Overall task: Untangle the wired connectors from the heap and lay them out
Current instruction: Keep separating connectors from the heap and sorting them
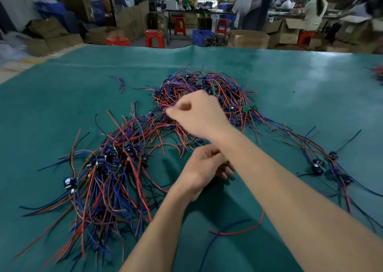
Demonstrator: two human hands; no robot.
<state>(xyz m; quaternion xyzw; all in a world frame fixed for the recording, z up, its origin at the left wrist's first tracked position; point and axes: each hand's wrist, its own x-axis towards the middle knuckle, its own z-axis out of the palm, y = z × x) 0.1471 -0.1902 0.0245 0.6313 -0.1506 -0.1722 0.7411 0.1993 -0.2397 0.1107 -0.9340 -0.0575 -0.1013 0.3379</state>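
**Drawing one lead out of the tangle without dragging the rest**

The right hand (199, 114) reaches across over the tangled heap of red and blue wired connectors (207, 97), thumb and fingertips pressed together at its near-left edge, seemingly pinching a red strand; blur hides the exact strand. The left hand (204, 166) sits lower, partly under the right forearm, its fingers curled in; whether they hold a wire I cannot tell.

To do this step well, I would judge it best to follow the pinched lead back to its connector body first, then lift it slowly and upward, not sideways, so crossing loops slide off instead of tightening. The left hand could usefully press the heap down while the right pulls. If the lead resists, back off and free the loop that holds it.

The heap lies at the middle of the green-covered desk (290, 81): thin, limp red and blue leads, with small green circuit boards and dark blue component bodies poking out. A roughly aligned bundle of sorted connectors (107, 174) lies to the near left, and a smaller string of connectors (325, 164) to the right. One loose crossed red-and-blue wire pair (234, 230) lies nearest the person.
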